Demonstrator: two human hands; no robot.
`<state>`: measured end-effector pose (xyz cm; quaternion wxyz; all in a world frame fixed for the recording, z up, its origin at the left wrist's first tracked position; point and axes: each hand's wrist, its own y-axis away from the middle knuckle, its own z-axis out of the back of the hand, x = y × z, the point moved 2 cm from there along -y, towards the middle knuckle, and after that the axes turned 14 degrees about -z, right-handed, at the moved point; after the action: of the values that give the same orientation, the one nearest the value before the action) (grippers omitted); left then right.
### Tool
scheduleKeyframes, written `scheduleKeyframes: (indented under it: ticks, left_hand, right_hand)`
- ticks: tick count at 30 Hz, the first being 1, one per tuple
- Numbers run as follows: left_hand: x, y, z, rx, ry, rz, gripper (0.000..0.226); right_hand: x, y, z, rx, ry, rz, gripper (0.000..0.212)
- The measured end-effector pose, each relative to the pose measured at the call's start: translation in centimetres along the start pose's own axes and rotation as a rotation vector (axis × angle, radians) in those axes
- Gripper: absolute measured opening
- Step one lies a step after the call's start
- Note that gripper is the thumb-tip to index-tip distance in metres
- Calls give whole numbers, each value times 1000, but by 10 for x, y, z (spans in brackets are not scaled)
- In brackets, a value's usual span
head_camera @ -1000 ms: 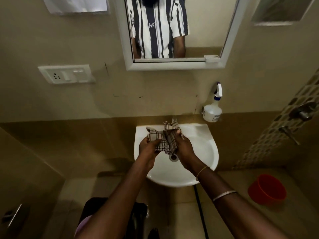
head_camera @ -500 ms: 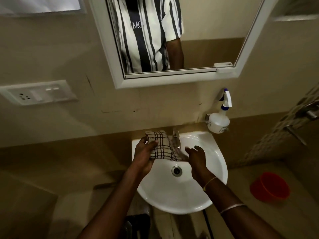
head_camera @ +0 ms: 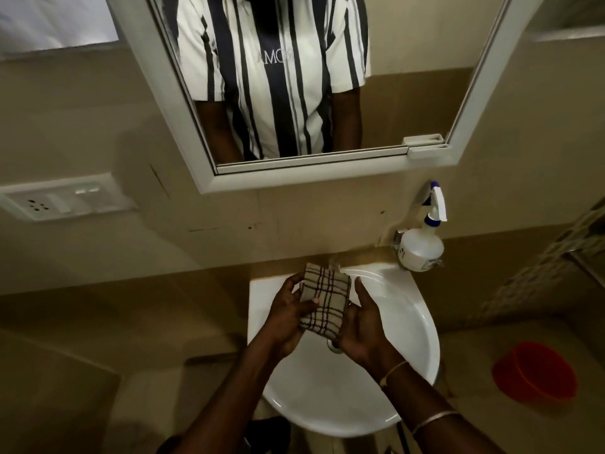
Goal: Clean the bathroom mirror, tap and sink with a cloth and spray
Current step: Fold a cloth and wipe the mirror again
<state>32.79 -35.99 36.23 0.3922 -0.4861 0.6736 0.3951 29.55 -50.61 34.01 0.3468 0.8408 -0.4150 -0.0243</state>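
A beige checked cloth (head_camera: 324,301), folded into a pad, is held over the white sink (head_camera: 402,326). My left hand (head_camera: 289,314) grips its left side, thumb across the top. My right hand (head_camera: 361,326) holds its right edge, fingers alongside and under it. Only the tip of the tap (head_camera: 334,264) shows behind the cloth. A white spray bottle (head_camera: 422,247) with a blue-and-white trigger stands on a holder at the sink's back right. The white-framed mirror (head_camera: 409,93) hangs above.
A white switch-and-socket plate (head_camera: 62,201) sits on the wall to the left. A red bucket (head_camera: 535,375) stands on the floor to the right. Patterned tiles and a metal fitting are at the far right edge.
The cloth went from bunched in both hands to a folded pad. My right hand, apart from it half a second ago, now holds its right edge. The view has moved closer to the wall.
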Motion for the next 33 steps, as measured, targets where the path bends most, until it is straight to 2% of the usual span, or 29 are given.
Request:
scheduleKeyframes:
  ticks: [3,8,13,17,19,21,24,26,29,33]
  left_hand:
    - [-12,-4,5,-51,-235,-76,53]
    - [-28,-4,-2,-78,-313,-89,43]
    - [-38,0,-8,-9,-666,-244,53]
    - [-56,0,3,-96,-838,-398,56]
    - [-73,6,3,-176,-839,-530,45]
    - [-94,16,1,-284,-723,-652,34]
    - [-128,32,-2,-426,-569,-758,28]
    - [-150,41,-5,-464,-515,-854,30]
    - [-184,49,-18,-384,-527,-1072,35]
    - [-232,43,-39,-227,-780,-1340,41]
  right_hand:
    - [4,3,-1,-1,67,28,57]
    - [-1,21,-20,37,127,74,43]
    - [-5,27,-38,33,176,118,47]
    - [-11,25,-55,83,126,154,55]
    - [-16,26,-70,139,99,191,63]
    - [-23,28,-89,133,140,233,59]
    - [-27,36,-121,4,200,378,51]
    - [-24,43,-148,-42,257,520,46]
    - [-16,61,-196,-128,318,750,44]
    - [-2,84,-252,-208,294,1007,41]
